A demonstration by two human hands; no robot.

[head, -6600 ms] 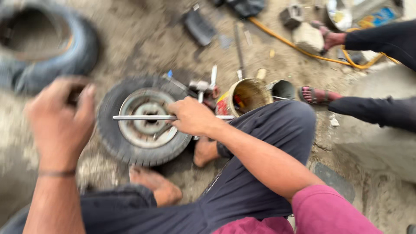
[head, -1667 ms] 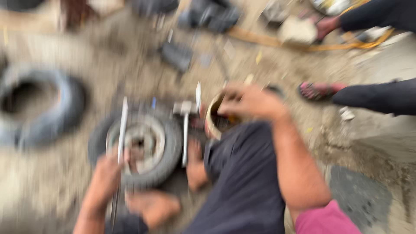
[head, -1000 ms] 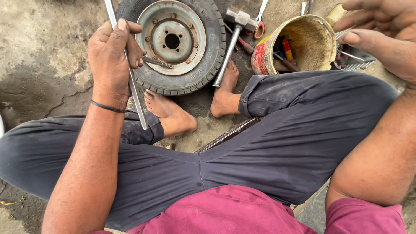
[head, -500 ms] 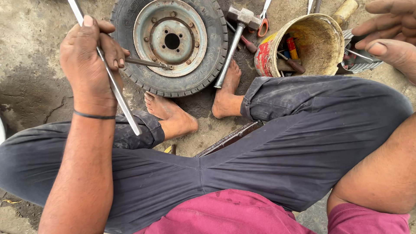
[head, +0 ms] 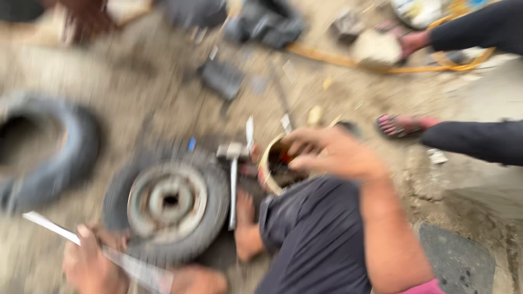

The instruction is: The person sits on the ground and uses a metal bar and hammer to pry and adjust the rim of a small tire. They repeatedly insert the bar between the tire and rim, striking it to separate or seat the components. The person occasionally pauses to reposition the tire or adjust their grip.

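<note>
The view is motion-blurred. A small black tyre on a grey metal rim [head: 169,204] lies flat on the dirt in front of my feet. My left hand [head: 90,267] grips a long flat metal bar [head: 98,253] at the tyre's near left edge. My right hand [head: 327,152] hovers over the mouth of a yellow tin bucket [head: 269,169] that holds tools; whether it holds anything I cannot tell. A hammer [head: 233,179] lies between tyre and bucket.
A loose black tyre [head: 43,152] lies at the left. Another person's legs and sandalled foot [head: 403,126] are at the right, with a yellow hose [head: 348,61] beyond. Dark scraps and tools litter the far ground. A concrete slab [head: 479,179] is at right.
The camera has swung up from my lap toward the ground ahead. My right hand has moved over the bucket. My left hand has dropped low with the bar.
</note>
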